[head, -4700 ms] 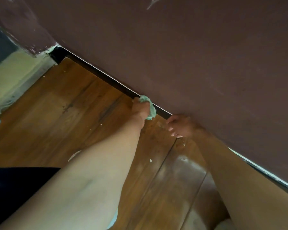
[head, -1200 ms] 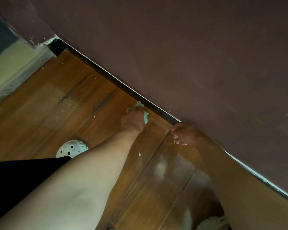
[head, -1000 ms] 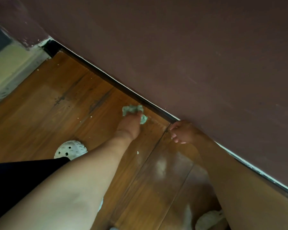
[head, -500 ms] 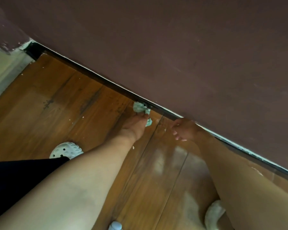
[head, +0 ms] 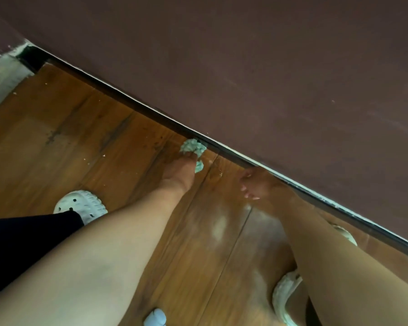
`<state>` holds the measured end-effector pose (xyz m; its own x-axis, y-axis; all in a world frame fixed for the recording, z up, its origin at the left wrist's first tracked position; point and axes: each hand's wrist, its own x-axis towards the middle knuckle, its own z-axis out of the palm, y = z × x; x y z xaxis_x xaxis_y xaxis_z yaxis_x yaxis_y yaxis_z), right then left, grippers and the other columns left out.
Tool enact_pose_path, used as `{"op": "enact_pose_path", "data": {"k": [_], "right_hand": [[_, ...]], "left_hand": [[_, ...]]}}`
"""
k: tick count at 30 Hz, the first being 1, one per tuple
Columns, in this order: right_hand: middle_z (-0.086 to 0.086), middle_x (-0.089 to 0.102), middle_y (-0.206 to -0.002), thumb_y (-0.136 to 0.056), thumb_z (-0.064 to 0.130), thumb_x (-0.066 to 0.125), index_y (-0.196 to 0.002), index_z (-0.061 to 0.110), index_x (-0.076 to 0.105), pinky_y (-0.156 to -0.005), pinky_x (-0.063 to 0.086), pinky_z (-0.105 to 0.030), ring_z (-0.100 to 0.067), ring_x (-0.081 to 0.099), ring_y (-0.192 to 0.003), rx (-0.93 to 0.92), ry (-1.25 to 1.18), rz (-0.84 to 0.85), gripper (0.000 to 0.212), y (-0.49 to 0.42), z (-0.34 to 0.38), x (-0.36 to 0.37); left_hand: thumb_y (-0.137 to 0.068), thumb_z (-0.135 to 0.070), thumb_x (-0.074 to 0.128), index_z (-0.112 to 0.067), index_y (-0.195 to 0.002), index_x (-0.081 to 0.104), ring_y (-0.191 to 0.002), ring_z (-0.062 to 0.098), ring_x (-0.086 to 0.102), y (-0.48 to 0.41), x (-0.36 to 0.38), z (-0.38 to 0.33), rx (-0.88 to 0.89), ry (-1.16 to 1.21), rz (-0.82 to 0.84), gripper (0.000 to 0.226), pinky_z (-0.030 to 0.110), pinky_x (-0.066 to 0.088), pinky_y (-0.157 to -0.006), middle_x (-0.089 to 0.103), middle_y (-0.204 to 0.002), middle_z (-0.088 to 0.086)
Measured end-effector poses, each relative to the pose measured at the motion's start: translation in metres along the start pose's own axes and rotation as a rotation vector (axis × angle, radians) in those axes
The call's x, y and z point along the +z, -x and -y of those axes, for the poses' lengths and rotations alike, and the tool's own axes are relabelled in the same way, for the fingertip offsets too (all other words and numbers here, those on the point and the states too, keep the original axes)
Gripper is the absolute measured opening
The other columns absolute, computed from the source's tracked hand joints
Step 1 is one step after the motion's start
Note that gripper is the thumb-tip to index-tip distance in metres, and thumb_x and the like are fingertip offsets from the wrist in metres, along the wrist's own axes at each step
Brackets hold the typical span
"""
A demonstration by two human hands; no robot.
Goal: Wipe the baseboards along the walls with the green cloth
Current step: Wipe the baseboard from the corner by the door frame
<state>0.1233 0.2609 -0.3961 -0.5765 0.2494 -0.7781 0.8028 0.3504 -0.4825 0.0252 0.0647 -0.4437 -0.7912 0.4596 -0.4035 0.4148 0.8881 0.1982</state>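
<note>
Mid-wipe. L hand [head: 179, 171] has the green cloth [head: 193, 147] bunched under curled fingers, grip closed on it. The cloth is pressed vs the dark baseboard [head: 127, 98], right where it meets the wood floor [head: 80, 137]. R hand [head: 254, 184] props on the floor just beside the baseboard, fingers loosely bent, holding nothing. Next, prob: slide cloth along the strip w/ steady pressure, shifting the R hand to follow.
</note>
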Motion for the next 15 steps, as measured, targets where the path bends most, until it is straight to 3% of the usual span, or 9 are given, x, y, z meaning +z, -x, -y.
{"op": "enact_pose_path", "data": {"k": [3, 6, 8, 10, 12, 15], "right_hand": [[-0.017, 0.069, -0.092, -0.095, 0.008, 0.049, -0.087, 0.015, 0.060, -0.071, 0.053, -0.038, -0.028, 0.064, -0.075, -0.002, 0.060, 0.025, 0.015, -0.002, 0.000, -0.001], [-0.024, 0.072, -0.094, -0.093, 0.006, 0.046, -0.086, 0.011, 0.062, -0.063, 0.047, -0.032, -0.029, 0.065, -0.070, -0.006, 0.104, 0.040, 0.018, -0.005, 0.002, 0.004], [-0.024, 0.073, -0.095, -0.093, 0.005, 0.048, -0.092, 0.007, 0.066, -0.060, 0.046, -0.030, -0.029, 0.065, -0.073, -0.019, 0.157, 0.070, 0.018, -0.003, 0.000, 0.006], [-0.022, 0.072, -0.088, -0.090, 0.003, 0.049, -0.083, 0.011, 0.066, -0.054, 0.044, -0.026, -0.027, 0.065, -0.069, -0.038, 0.158, 0.053, 0.021, -0.002, -0.005, 0.005], [-0.016, 0.067, -0.078, -0.090, 0.005, 0.046, -0.076, 0.017, 0.062, -0.052, 0.041, -0.024, -0.025, 0.062, -0.063, -0.025, 0.113, 0.034, 0.024, -0.001, -0.013, 0.003], [-0.007, 0.064, -0.073, -0.093, 0.007, 0.047, -0.080, 0.019, 0.060, -0.053, 0.043, -0.024, -0.019, 0.061, -0.058, 0.006, 0.085, 0.047, 0.022, -0.001, -0.023, -0.002]], "left_hand": [[-0.096, -0.004, 0.051, -0.014, -0.139, 0.052, -0.128, 0.032, 0.056, 0.003, 0.010, -0.005, 0.002, 0.115, 0.012, 0.044, 0.038, 0.047, -0.106, 0.056, -0.141, 0.012], [-0.096, -0.011, 0.055, -0.022, -0.130, 0.057, -0.132, 0.028, 0.052, 0.016, 0.029, -0.030, 0.196, 0.198, 0.118, 0.036, 0.031, 0.042, -0.108, 0.055, -0.143, 0.008], [-0.094, -0.014, 0.058, -0.033, -0.132, 0.056, -0.138, 0.027, 0.049, 0.024, 0.041, -0.048, 0.324, 0.226, 0.202, 0.043, 0.033, 0.042, -0.111, 0.051, -0.150, 0.004], [-0.093, -0.018, 0.059, -0.038, -0.131, 0.057, -0.139, 0.026, 0.049, 0.030, 0.042, -0.058, 0.360, 0.231, 0.250, 0.043, 0.035, 0.044, -0.110, 0.051, -0.151, 0.003], [-0.093, -0.024, 0.059, -0.036, -0.128, 0.060, -0.132, 0.029, 0.055, 0.030, 0.037, -0.058, 0.297, 0.253, 0.220, 0.037, 0.035, 0.047, -0.106, 0.058, -0.144, 0.003], [-0.098, -0.025, 0.054, -0.030, -0.132, 0.057, -0.123, 0.033, 0.060, 0.021, 0.025, -0.041, 0.023, 0.174, 0.096, 0.036, 0.036, 0.049, -0.103, 0.061, -0.137, 0.006]]}}
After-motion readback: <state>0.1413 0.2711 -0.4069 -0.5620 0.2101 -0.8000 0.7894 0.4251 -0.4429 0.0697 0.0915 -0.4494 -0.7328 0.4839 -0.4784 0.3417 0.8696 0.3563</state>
